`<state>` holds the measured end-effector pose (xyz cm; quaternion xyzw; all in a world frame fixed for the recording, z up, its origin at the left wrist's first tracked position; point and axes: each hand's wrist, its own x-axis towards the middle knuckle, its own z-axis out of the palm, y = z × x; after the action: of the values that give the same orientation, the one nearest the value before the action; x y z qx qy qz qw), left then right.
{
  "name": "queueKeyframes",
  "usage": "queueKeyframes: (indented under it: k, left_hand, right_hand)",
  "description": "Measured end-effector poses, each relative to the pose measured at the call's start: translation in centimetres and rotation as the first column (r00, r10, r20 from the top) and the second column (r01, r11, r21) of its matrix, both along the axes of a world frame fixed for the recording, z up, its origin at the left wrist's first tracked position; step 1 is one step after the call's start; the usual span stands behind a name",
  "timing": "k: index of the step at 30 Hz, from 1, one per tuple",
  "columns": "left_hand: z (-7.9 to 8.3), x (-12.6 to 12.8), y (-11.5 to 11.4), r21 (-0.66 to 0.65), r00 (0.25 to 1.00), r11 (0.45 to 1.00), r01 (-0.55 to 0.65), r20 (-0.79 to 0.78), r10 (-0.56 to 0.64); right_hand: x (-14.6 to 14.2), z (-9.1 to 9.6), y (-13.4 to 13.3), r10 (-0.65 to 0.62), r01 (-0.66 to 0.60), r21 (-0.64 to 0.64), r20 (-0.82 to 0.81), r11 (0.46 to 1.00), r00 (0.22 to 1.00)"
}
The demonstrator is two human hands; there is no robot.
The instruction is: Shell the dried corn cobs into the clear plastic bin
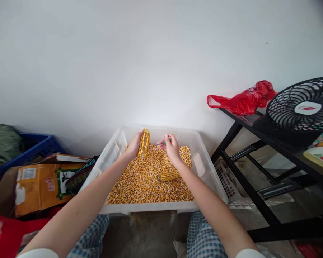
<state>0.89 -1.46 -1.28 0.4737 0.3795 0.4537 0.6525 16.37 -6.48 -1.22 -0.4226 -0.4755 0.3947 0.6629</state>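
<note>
Over a translucent tub (161, 206) of loose kernels (145, 186), we hold up a golden corn cob (144, 141).
From the tub's middle, a second cob (170, 175) lies at 4 o'clock on yellow and cream grains, partly hidden by our forearm; farther off, at 1 o'clock, our right hand (172, 147) is closed around a thin tool (164, 142) showing green, and at 11 o'clock our left hand (135, 144) grips the corn cob nearly upright, its straight, glossy rows flecked with paler spots, before the white wall (156, 71) at 12.
</note>
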Motion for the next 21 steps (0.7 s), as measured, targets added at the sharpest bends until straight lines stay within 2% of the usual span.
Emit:
queueKeyframes:
  k: [2, 5, 10, 14, 16, 19, 21]
  left_hand:
    - [0.0, 0.3, -0.4, 0.039, 0.999, 0.999, 0.038, -0.017, -0.037]
    - [0.2, 0.7, -1.0, 0.114, 0.999, 0.992, 0.046, -0.035, -0.042]
    - [0.6, 0.9, -1.8, 0.212, 0.996, 0.976, 0.05, -0.08, -0.034]
    - [0.6, 1.0, -2.0, 0.25, 0.993, 0.968, 0.039, -0.115, -0.011]
    - [0.4, 1.0, -1.7, 0.294, 0.988, 0.956, -0.006, -0.144, 0.051]
    - [0.1, 0.6, -0.7, 0.37, 0.965, 0.917, -0.148, -0.147, 0.215]
    - [0.0, 0.2, 0.0, 0.337, 0.96, 0.919, -0.206, -0.113, 0.257]
  right_hand:
    - [0.1, 0.7, -0.3, -0.001, 0.007, 0.091, -0.067, 0.996, 0.998]
    - [-0.2, 1.3, -0.8, 0.025, -0.018, 0.171, -0.035, 0.985, 0.999]
    - [-0.7, 1.3, -1.2, -0.02, 0.001, 0.206, 0.09, 0.979, 0.996]
    - [-0.5, 1.2, -1.0, -0.039, 0.011, 0.183, 0.149, 0.983, 0.988]
    - [-0.5, 1.0, -1.0, -0.033, 0.002, 0.166, 0.184, 0.986, 0.982]
    - [-0.8, 0.6, -1.3, 0.02, -0.061, 0.136, 0.288, 0.989, 0.957]
    - [-1.1, 0.4, -1.5, 0.066, -0.113, 0.118, 0.345, 0.987, 0.936]
